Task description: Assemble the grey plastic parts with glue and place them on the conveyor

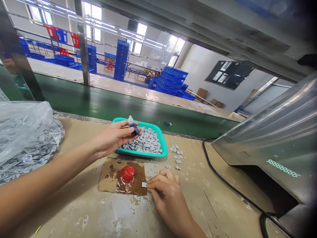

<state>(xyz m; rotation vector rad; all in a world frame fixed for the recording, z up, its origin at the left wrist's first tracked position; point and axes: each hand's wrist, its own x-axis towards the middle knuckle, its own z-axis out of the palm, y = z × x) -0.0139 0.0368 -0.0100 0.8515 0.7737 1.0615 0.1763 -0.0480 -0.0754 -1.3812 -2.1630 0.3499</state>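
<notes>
Two pinches seemingly keep ends free: left hand (114, 135) clamped on a blue piece (134, 130) above the basket (163, 145), right hand (168, 190) on a pale tab (144, 184) at the cardboard (105, 183) sheet's right edge.

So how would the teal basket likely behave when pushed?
The teal basket would likely keep its shape, given its thick rim. Many gray pieces inside may make it fairly heavy; lying loose, they could spill if tipped.

Left grip (114, 135) pinches, arm (65, 172) outstretched; right grip (168, 191) pinches lower, fingers (158, 178) curled.
</notes>
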